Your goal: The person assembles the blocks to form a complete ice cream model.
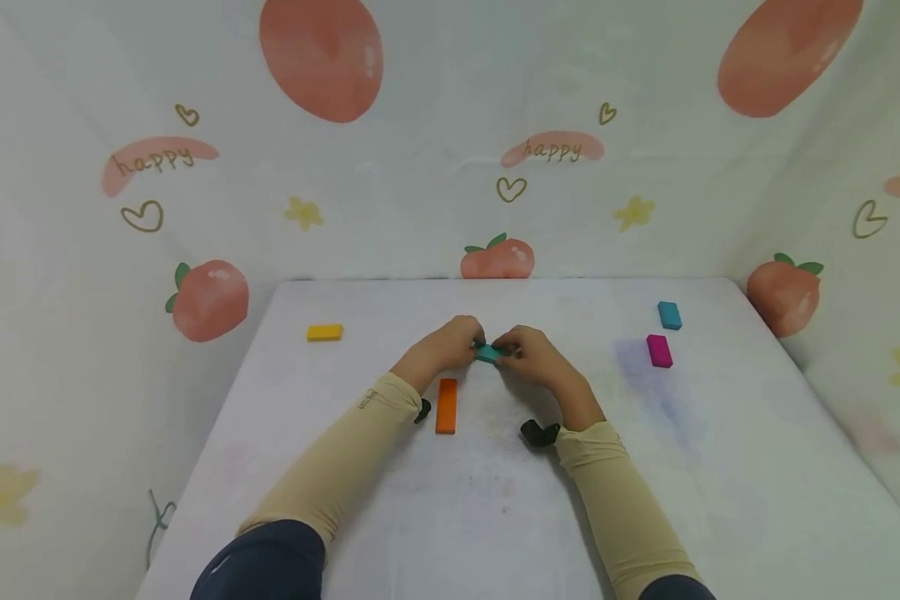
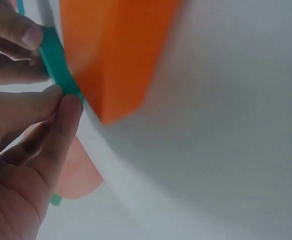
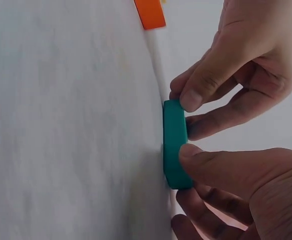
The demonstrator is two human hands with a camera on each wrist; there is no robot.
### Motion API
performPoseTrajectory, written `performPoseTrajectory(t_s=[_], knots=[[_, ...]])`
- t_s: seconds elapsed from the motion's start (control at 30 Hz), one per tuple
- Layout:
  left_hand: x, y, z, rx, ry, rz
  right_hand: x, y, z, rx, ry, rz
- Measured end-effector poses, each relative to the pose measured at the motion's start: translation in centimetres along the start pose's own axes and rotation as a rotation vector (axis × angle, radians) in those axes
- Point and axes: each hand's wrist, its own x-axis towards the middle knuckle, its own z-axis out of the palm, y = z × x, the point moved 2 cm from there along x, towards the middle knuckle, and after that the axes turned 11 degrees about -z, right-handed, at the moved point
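Note:
Near the middle of the white table lies a teal block point(image 1: 487, 353), held by both hands. My left hand point(image 1: 456, 342) pinches its left end between thumb and fingers, seen close up in the left wrist view. At the other end, my right hand point(image 1: 534, 357) has its thumb and fingertips on the block, as the right wrist view shows. Just nearer to me lies an orange block point(image 1: 447, 406), long and flat, beside the left wrist. It looms large and blurred in the left wrist view.
A yellow block point(image 1: 324, 332) lies at the table's far left. On the far right are a blue block point(image 1: 670, 315) and a magenta block point(image 1: 659, 351). Behind the table point(image 1: 465, 517) hangs a white cloth printed with peaches. Both wrists wear black straps.

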Motion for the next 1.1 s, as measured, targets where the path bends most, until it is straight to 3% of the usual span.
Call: performPoseTrajectory(t_s=[0.27, 0.6, 0.87, 1.1], knots=[[-1.2, -2.0, -0.4, -0.040, -0.010, -0.080, 1.2, -1.3, 1.3, 0.024, -0.048, -0.014], [-3.4, -4.0, -0.8, -0.069, 0.010, -0.129, 2.2, -3.0, 2.7, 0.047, -0.091, -0.022], [-5.3, -4.8, -0.8, -0.092, 0.036, -0.162, 2.1, -3.7, 3.4, 0.062, -0.104, -0.130], [-6.7, -4.9, -0.3, -0.179, 0.060, -0.214, 2.1, -3.8, 4.0, 0.051, -0.112, -0.120]])
